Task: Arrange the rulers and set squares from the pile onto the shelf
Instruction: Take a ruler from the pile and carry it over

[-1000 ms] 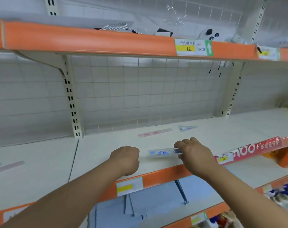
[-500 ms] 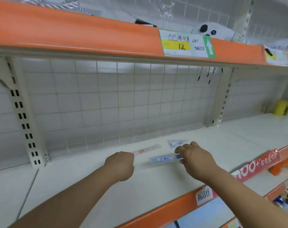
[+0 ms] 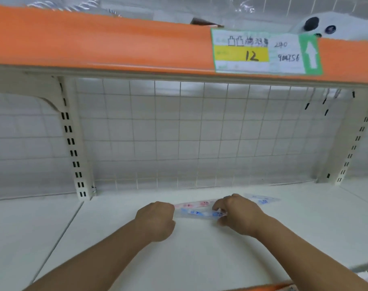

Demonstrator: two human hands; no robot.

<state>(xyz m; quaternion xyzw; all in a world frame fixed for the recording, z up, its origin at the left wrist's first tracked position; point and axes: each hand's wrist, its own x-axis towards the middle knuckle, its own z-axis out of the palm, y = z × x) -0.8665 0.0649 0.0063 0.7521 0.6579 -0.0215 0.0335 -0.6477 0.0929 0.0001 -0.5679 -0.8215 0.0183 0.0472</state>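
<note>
Both hands are reached onto the white shelf [image 3: 199, 255], toward the wire-grid back panel [image 3: 199, 133].

Right hand [image 3: 238, 216]: fingers curled and pinched on the right end of the blue-printed ruler [image 3: 196, 213], which lies level along the shelf, running left to right between the two hands.

Left hand [image 3: 155, 220]: closed in a loose fist at the ruler's left end. Cannot tell whether it grips the ruler or only rests beside it; the contact is hidden behind the knuckles.

Pink-printed ruler [image 3: 196, 204] lies flat just behind the blue one, parallel, nearly touching. Its right end is hidden by the right hand.

Set square [image 3: 263, 200], clear with blue print, lies flat to the right of the pink ruler, just beyond the right hand.

Progress, as a judgement: two pieces look placed near the back, the pink ruler and the set square. The blue ruler is being laid in front as a third and is not yet released. Early stage; most of the shelf is bare. The pile itself is out of view, so how many pieces remain cannot be told.

Above: orange shelf edge [image 3: 94, 43] with a price label [image 3: 263, 52] marked 12. A white plush toy [image 3: 334, 28] sits on the upper shelf.
</note>
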